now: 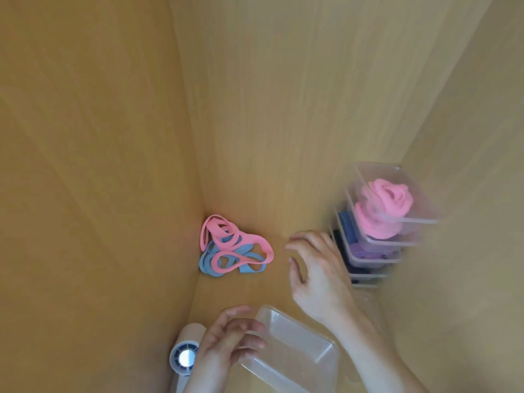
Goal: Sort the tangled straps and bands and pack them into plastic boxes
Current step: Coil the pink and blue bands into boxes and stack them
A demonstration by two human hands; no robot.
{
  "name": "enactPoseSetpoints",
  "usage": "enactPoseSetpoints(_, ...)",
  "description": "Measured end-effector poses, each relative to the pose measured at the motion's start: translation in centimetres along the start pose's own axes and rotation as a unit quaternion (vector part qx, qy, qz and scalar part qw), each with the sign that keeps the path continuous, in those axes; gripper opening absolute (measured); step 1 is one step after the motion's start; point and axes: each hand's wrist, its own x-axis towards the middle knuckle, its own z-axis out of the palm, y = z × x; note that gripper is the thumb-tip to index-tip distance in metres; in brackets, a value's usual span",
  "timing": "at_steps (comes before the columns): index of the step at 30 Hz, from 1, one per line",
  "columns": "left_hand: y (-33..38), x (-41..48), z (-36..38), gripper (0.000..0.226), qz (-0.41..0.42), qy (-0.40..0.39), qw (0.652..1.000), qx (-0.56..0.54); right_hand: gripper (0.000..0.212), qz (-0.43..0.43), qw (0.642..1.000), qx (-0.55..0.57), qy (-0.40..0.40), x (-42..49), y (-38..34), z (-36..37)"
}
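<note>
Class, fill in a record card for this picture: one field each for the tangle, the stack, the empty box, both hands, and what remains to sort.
tangle: pink and blue bands, knotted together in the wooden corner
stack of boxes: at the right; rolled pink bands in the top box; blue, purple and dark contents below
empty box: clear, nearest the person
left hand: grip on the empty box's rim
right hand: open, fingers towards the tangle, not touching it
remaining: the tangle, unsorted
</note>
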Motion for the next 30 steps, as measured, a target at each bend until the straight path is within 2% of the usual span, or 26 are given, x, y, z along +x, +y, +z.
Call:
enactPoseSetpoints(4, 0.1, -1.2, -1.6, 0.026, 0.012, 0.037, 0.999, 0.021, 0.019, 0.024, 0.992, 0.019, -0.124, -0.1, 0.2, 4.9)
enactPoseSetpoints(7, -0.1, -2.5, -2.5, 0.017, 0.013, 0.051, 0.998, 0.034, 0.022, 0.047, 0.977, -0.01, -0.208, 0.7, 1.0, 8.8)
enactPoseSetpoints(9, -0.1, -3.3, -3.2, 0.037, 0.002, 0.066, 0.997, 0.044, 0.023, 0.058, 0.966, -0.036, -0.249, 1.7, 1.7, 11.2)
enactPoseSetpoints(11, -0.6, -4.1, -3.8, 0.044, 0.004, 0.079, 0.995, 0.056, 0.023, 0.064, 0.955, -0.058, -0.282, 2.9, 2.0, 13.3)
enactPoseSetpoints(14, -1.9, -4.9, -4.5, 0.039, -0.016, 0.085, 0.992, 0.089, 0.023, 0.077, 0.952, -0.06, -0.292, 4.4, 1.8, 16.1)
enactPoseSetpoints(17, -1.8, -5.7, -6.0, 0.035, -0.068, 0.077, 0.993, 0.055, 0.026, 0.123, 0.958, -0.022, -0.258, 5.7, 1.0, 18.4)
enactPoseSetpoints(20, -1.3, -6.7, -7.2, 0.037, -0.126, 0.006, 0.992, -0.009, 0.041, 0.155, 0.965, 0.015, -0.21, 6.7, 0.4, 19.9)
enactPoseSetpoints(23, -2.3, -6.5, -7.6, 0.057, -0.091, 0.015, 0.995, 0.026, 0.043, 0.118, 0.967, -0.004, -0.226, 7.3, 0.9, 21.0)
enactPoseSetpoints(26, -2.8, -6.6, -7.1, 0.033, -0.045, 0.042, 0.992, 0.109, 0.035, 0.119, 0.958, -0.039, -0.26, 7.3, 1.6, 21.7)
enactPoseSetpoints(28, -3.1, -6.7, -6.7, 0.021, -0.036, 0.045, 0.995, 0.082, 0.034, 0.142, 0.952, -0.059, -0.264, 6.7, 1.8, 22.0)
enactPoseSetpoints(30, -3.3, -6.4, -6.8, 0.027, -0.013, 0.094, 0.992, 0.088, 0.039, 0.15, 0.943, -0.076, -0.287, 6.0, 2.0, 22.1)
